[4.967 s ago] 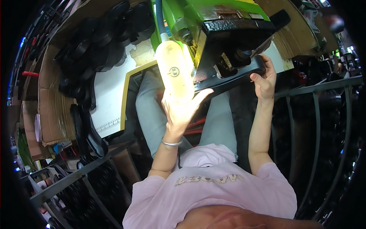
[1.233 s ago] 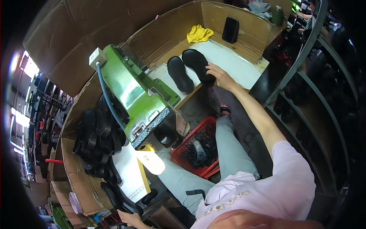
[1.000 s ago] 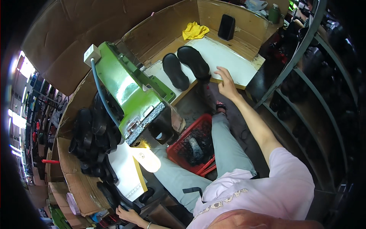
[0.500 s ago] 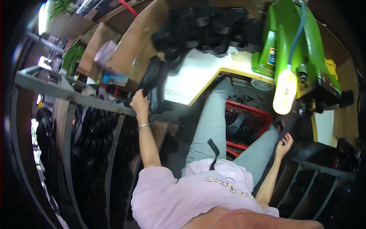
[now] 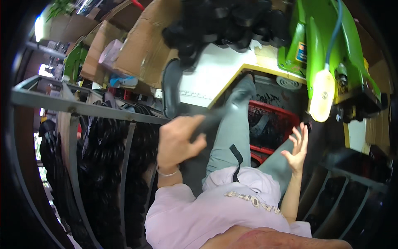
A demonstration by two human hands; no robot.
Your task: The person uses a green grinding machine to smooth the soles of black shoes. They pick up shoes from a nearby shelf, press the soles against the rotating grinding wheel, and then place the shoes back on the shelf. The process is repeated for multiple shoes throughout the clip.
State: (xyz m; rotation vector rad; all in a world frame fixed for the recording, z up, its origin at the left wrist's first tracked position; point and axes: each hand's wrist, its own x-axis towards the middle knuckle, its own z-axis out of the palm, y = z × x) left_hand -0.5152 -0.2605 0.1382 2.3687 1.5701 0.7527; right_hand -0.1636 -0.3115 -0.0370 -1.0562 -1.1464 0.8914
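Note:
My left hand (image 5: 179, 141) is raised over my lap, its fingers closed around a dark, motion-blurred piece (image 5: 212, 120) that looks like a black shoe sole. Beyond it, a second black sole (image 5: 171, 89) leans upright at the left edge of the white worktable (image 5: 224, 66), beside the cardboard. My right hand (image 5: 297, 150) is lifted to the right of my knee, below the lamp, with its fingers spread and nothing in them.
A heap of black shoe parts (image 5: 232, 25) lies at the back of the table. To the right stands a green machine (image 5: 315, 45) with a lit lamp (image 5: 322, 97). A red crate (image 5: 271, 145) sits between my legs. A metal rack (image 5: 83, 108) with black soles flanks me on the left.
My left hand has come from the table's left edge toward me with one dark piece; the other sole stayed behind. My right hand has risen and its fingers have spread.

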